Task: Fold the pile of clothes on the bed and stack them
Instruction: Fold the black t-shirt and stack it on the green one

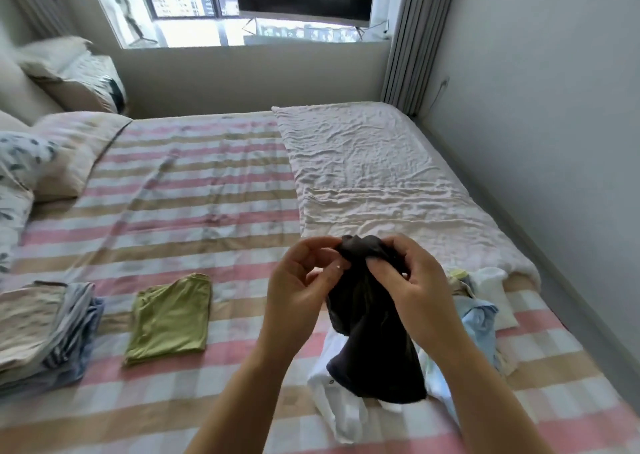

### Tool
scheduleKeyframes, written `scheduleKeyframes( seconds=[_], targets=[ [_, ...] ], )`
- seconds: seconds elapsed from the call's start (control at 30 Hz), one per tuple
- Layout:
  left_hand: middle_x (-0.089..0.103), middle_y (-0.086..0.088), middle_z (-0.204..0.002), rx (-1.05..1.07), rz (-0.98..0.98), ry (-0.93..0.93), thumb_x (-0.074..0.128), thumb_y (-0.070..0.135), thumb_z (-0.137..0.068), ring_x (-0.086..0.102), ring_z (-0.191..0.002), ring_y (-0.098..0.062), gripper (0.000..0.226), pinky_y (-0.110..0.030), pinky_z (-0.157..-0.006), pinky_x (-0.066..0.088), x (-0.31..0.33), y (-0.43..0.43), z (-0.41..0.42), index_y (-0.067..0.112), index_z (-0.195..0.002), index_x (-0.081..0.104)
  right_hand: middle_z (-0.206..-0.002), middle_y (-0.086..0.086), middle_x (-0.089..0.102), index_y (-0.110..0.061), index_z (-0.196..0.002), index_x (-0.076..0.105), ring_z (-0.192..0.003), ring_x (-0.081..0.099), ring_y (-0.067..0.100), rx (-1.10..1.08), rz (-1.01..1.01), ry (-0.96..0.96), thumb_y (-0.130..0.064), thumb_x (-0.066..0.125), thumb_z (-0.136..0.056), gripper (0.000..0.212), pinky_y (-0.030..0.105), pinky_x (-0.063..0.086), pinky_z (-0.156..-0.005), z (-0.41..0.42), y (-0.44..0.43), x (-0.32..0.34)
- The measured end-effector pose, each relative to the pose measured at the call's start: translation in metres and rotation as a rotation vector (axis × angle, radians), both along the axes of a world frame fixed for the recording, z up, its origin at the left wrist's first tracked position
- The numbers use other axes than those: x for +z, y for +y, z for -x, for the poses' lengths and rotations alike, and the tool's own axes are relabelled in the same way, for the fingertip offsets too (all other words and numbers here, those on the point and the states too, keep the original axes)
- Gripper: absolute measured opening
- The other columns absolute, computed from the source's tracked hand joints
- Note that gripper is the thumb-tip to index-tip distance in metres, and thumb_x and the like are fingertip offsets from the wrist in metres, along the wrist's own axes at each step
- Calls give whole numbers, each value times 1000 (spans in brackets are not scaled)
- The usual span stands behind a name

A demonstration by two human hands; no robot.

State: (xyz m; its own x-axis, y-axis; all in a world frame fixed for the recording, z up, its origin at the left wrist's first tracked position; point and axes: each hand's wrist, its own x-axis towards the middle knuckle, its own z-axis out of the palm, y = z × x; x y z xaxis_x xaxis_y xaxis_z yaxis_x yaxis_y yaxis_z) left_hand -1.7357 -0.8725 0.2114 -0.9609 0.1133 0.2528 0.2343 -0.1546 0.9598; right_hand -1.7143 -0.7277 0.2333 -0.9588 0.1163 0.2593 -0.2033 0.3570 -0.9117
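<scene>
Striped bed [207, 183], green top [169, 318] left; left hand [298, 291], right hand [415, 287] fingers [382, 268] pinch dark garment [374, 343] above unfolded heap [479, 318].

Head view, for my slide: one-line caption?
Left hand and right hand pinch a dark garment above the unfolded pile.

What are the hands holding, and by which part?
The left hand and right hand pinch the dark garment by its bunched top edge; the rest hangs down.

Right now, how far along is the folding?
Done: a folded stack and a folded green piece lie at the left. In hand: left hand and right hand pinch a dark garment. Left: the unfolded pile beneath it.
</scene>
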Motion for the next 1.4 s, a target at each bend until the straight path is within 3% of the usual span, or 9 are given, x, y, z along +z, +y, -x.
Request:
scheduleKeyframes(
  seconds=[0.13, 0.27, 0.43, 0.57, 0.8, 0.9, 1.03, 1.23, 1.4],
  targets=[
    [64, 1, -71, 87, 68, 12, 62, -9, -80, 61, -70, -11, 28, -19, -65, 51, 30, -72, -24, 15, -94, 64, -72, -18, 64, -29, -79, 62, -70, 59, -3, 98, 70, -89, -23, 56, -82, 9, 10, 42, -65, -14, -58, 39],
    [67, -1, -81, 136, 152, -47, 66, -4, -79, 63, -78, -16, 28, -30, -69, 54, 30, -145, -65, 18, -95, 63, -83, 4, 68, -16, -87, 65, -82, 64, 21, 46, 233, -302, -16, 55, -90, 11, 34, 49, -74, -34, -123, 29],
    [65, 10, -94, 110, 291, -95, 74, 12, -74, 61, -84, -7, 31, -21, -69, 51, -1, -213, -113, 28, -97, 62, -85, 8, 66, -12, -89, 61, -76, 63, 19, -29, 491, -529, -17, 54, -92, 9, 29, 49, -64, -68, -207, -3],
    [62, 5, -98, 111, 383, -96, 77, 17, -72, 61, -83, -8, 35, -23, -70, 52, -18, -244, -134, 32, -98, 59, -96, 17, 64, -2, -104, 56, -87, 62, 26, -84, 631, -583, -13, 53, -92, 16, 37, 50, -75, -92, -267, -23],
    [64, 5, -90, 177, 326, -162, 68, 16, -81, 63, -80, -6, 10, -19, -70, 50, -26, -273, -158, 24, -87, 65, -96, 19, 61, -1, -110, 48, -71, 68, 21, -158, 894, -599, -8, 54, -92, 21, 27, 55, -53, -118, -317, -25],
    [68, -4, -79, 192, 106, -320, 59, 8, -89, 64, -75, -16, 12, -30, -71, 53, -22, -276, -158, 15, -81, 66, -106, 21, 60, 0, -113, 47, -92, 66, 29, -107, 816, -629, -13, 58, -90, 29, 37, 55, -76, -123, -319, -29],
    [66, 2, -70, 147, -114, -387, 55, 7, -90, 62, -68, -10, 15, -20, -64, 50, -6, -286, -144, 11, -79, 64, -92, 7, 61, -9, -97, 55, -86, 62, 19, -24, 490, -580, -23, 60, -88, 17, 40, 53, -82, -129, -298, -28],
    [66, 11, -62, 23, 80, -289, 60, 5, -87, 60, -60, -2, 16, -13, -60, 47, 19, -288, -126, 15, -75, 65, -92, -4, 62, -16, -98, 58, -87, 59, 2, 58, 120, -201, -14, 65, -85, 15, 11, 47, -74, -118, -259, -4],
    [68, 4, -70, -20, 106, -247, 62, 5, -86, 64, -67, -8, 15, -16, -63, 49, 33, -283, -121, 16, -78, 69, -115, -16, 61, -28, -114, 57, -112, 53, -3, 409, -28, -165, -17, 67, -84, 34, 22, 40, -95, -97, -251, 16]
  ],
)
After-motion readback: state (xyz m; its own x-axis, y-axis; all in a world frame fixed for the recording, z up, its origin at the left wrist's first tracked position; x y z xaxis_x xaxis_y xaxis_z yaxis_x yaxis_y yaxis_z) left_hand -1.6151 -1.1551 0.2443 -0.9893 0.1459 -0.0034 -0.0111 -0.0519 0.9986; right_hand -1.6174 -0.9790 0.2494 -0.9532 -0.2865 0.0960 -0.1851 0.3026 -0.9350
